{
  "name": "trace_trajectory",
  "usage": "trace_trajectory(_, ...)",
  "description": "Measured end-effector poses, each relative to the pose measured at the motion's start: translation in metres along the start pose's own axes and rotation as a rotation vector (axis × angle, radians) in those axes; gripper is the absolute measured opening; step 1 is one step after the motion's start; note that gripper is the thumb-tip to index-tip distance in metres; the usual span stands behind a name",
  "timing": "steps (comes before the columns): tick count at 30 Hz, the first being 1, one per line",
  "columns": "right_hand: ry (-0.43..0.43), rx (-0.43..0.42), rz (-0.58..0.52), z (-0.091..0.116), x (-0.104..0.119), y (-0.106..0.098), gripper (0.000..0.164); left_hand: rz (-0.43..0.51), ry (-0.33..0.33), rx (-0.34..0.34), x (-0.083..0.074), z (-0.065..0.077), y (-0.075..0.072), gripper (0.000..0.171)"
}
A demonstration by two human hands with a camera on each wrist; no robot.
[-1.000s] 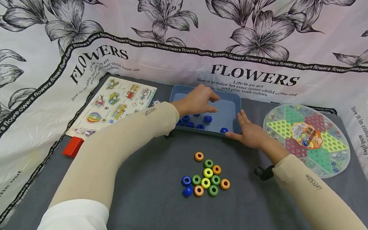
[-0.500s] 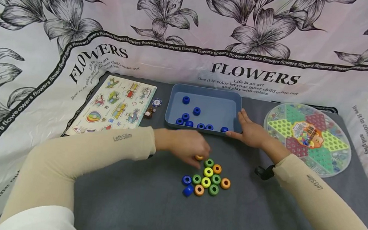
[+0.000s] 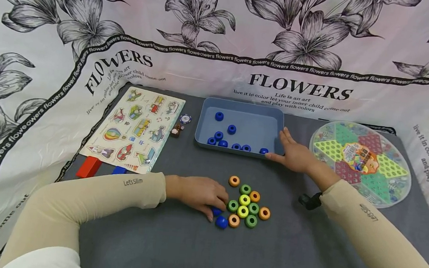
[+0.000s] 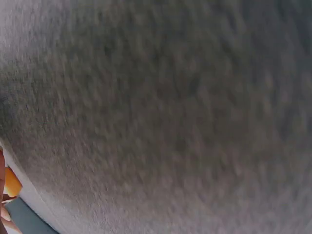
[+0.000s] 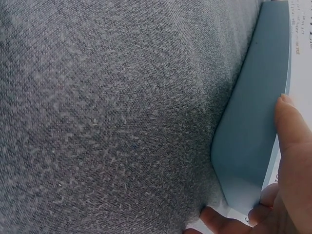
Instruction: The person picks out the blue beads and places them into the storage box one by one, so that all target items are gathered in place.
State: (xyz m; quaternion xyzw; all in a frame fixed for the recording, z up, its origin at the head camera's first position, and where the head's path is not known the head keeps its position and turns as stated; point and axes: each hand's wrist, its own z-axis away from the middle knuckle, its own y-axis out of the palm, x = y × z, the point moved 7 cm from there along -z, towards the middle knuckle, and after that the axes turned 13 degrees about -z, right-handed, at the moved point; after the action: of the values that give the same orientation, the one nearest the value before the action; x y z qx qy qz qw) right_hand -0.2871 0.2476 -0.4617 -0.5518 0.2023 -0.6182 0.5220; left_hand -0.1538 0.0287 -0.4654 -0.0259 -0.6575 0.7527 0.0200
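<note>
My left hand (image 3: 202, 194) reaches to the left side of a bead cluster, thumb and fingers around a blue bead (image 3: 216, 211), which is partly hidden beneath them. Just below sits another blue bead (image 3: 221, 222). Orange, green and yellow beads (image 3: 244, 200) lie to the right of the fingers. The blue-grey tray (image 3: 254, 118) holds several blue beads (image 3: 232, 129). At its front right corner rests my right hand (image 3: 297, 156), fingers extended along the side. The right wrist view shows that thumb (image 5: 287, 122) on the tray's rim. Mostly grey cloth fills the left wrist view, with an orange piece (image 4: 12, 183) at lower left.
A picture puzzle board (image 3: 132, 127) lies at back left, with a red block (image 3: 89, 167) and a blue block (image 3: 119, 171) near it. A poker chip (image 3: 185, 118) and a small brown figure (image 3: 177, 130) sit beside the tray. A round Chinese checkers board (image 3: 361, 164) is at right.
My left hand has come out of the tray, passed over the orange bead, and moved down-left to the blue bead. The right hand stays at the tray's corner.
</note>
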Motion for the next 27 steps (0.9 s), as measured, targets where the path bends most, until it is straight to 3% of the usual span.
trace_trajectory(5,0.009,-0.001,0.005,0.0,-0.002,0.0,0.102,0.008,0.008,-0.041,-0.002,-0.001,0.0,0.033)
trace_trajectory(10,0.009,-0.002,-0.002,0.0,-0.001,0.0,0.102,0.041,-0.034,-0.037,0.0,-0.001,-0.002,0.023)
trace_trajectory(16,0.017,0.006,0.002,0.001,-0.002,-0.001,0.103,0.085,-0.089,-0.083,0.012,0.002,-0.017,0.017)
trace_trajectory(22,0.014,-0.004,0.001,0.001,-0.002,-0.002,0.103,0.048,-0.188,-0.154,0.051,-0.004,-0.044,0.026)
trace_trajectory(27,0.014,0.003,0.005,0.0,-0.002,0.0,0.102,0.063,-0.358,-0.2,0.103,-0.006,-0.065,0.032)
